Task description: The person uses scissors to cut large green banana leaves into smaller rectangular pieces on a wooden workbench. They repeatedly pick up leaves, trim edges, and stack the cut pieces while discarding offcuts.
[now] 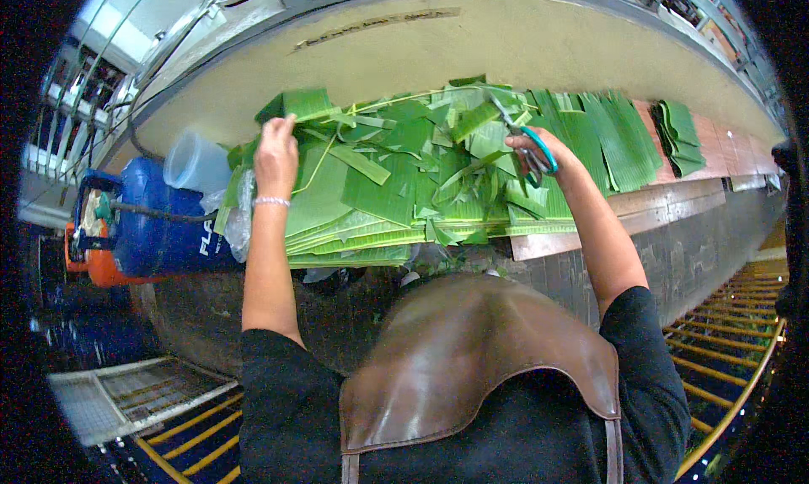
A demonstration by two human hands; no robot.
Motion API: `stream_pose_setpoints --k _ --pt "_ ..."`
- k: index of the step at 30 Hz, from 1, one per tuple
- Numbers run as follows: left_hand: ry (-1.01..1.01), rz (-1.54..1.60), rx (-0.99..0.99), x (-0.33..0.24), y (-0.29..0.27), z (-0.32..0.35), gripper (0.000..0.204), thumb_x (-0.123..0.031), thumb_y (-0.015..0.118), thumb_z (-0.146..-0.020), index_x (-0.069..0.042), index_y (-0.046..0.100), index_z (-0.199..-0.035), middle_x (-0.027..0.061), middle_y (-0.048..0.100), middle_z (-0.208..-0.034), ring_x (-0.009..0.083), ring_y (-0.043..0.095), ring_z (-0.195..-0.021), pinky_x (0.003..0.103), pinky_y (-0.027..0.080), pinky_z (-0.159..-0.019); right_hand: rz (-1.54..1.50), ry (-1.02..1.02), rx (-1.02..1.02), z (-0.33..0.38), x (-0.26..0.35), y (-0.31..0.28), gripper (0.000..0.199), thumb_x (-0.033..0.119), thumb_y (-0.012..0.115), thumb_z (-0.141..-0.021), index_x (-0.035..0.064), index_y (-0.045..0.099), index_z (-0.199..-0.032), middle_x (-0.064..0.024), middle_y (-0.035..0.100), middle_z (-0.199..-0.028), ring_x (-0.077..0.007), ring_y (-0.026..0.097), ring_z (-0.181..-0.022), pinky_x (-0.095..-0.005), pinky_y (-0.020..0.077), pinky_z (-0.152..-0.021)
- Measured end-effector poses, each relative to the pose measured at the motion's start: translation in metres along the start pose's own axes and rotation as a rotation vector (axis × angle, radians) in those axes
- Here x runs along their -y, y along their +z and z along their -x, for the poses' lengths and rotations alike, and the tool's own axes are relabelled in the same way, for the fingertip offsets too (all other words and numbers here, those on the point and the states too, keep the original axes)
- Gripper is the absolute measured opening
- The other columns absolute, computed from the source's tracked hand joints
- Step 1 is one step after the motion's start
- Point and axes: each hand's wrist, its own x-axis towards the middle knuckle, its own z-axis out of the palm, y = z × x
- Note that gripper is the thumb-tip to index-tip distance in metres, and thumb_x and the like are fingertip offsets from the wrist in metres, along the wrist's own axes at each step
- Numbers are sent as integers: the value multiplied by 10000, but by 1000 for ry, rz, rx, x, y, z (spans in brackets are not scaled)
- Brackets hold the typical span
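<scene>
In the head view, the left hand (275, 157) is at the left part of the leaf heap, and its fingers appear pinched narrow on the near edge of a green leaf piece (310, 104), which lies at the far left side of the heap. The right hand (563, 153) is closed around the blue-green handles of the scissors (540, 138); the blades point away from the person and to the left, above the loose leaves, but they are too small here, so I cannot tell how wide they stand. Between the two hands lie many loose cut strips (362, 164), and under them, toward the person, there is a stack of flat leaves (337, 241). To the right, more leaves (622, 142) and a folded bundle (678, 138) rest on the boards. In my judgement, the main danger comes from the disorder: strips lie close to the blades, so a closing cut could catch a wrong leaf. If the left fingers pull too strongly, the leaf piece could split along its veins, because such leaves seem to tear easily. A wide sweep of the left arm could also knock the plastic tub (192, 159), which stands near, beside the blue drum (160, 218)
</scene>
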Motion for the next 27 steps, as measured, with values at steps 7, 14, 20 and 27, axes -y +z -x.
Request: stream_pose_setpoints --k 7,14,20,27 --pt "182 267 636 -111 39 120 859 -242 808 -661 -192 389 -1410 170 332 -1445 373 372 -1293 477 334 -1068 564 -262 -843 22 -32 -35 612 449 773 -737 -9 541 -1071 -84 630 -816 -177 571 -683 -305 470 -609" --pt "221 275 515 -114 55 134 642 -189 767 -691 -167 534 -1288 134 434 -1363 337 425 -1243 517 318 -1056 -175 -190 -788 84 -63 -103 481 518 583 -881 77 599 -1072 5 529 -630 -77 490 -515 -240 394 -462" --pt "310 321 382 -112 54 129 459 -67 684 -720 -119 611 -1170 101 581 -1173 279 544 -1106 456 418 -975 -699 -208 -600 165 -147 -120 572 597 461 -910 77 576 -1117 -18 521 -705 -152 522 -628 -334 439 -555" --pt "-131 341 -17 -70 44 85 129 -84 622 -851 8 662 -933 138 632 -821 300 612 -756 356 505 -706 -957 -111 -582 159 -211 -69 574 584 537 -875 51 569 -1088 -126 603 -871 -267 611 -813 -388 519 -715"
